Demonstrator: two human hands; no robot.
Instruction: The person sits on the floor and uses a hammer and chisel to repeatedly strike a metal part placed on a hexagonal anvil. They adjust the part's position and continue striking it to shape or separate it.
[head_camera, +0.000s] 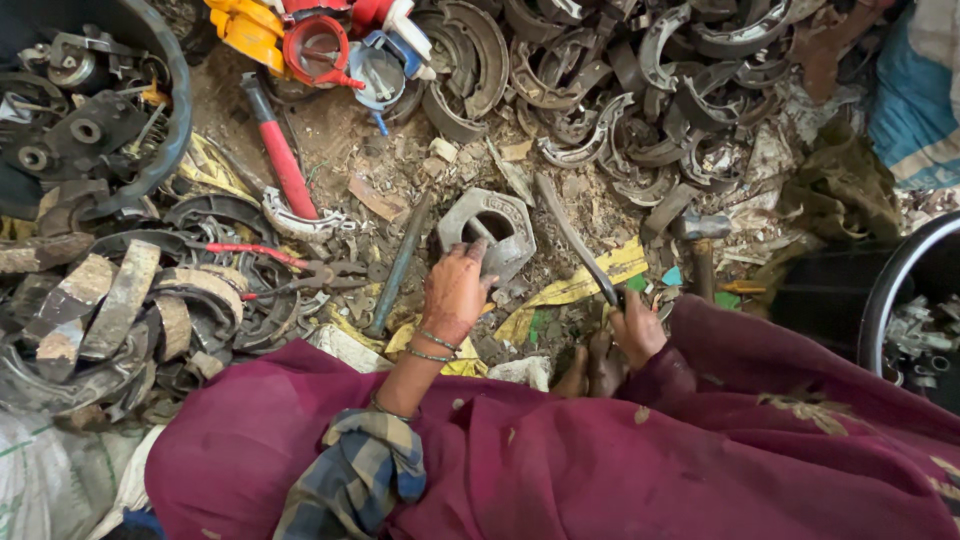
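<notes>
Block (500, 232): I'm seeing left hand (455, 290) fingers gripping it, right hand (632, 325) clenching bar (575, 240). Risk: bar swinging down, glancing off, hitting left fingers.

Dirt floor (340, 140) bearing the load, littered with rubble and scraps — hexagonal metal block (490, 228) sitting at centre, red-handled tool (280, 160) lying to its left, curved brake shoes (620, 90) piling up beyond, yellow wrappers (580, 285) lying flattened — steel rod (398, 265) resting alongside.

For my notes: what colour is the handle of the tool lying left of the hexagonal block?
Red, clearest in the head view.
</notes>
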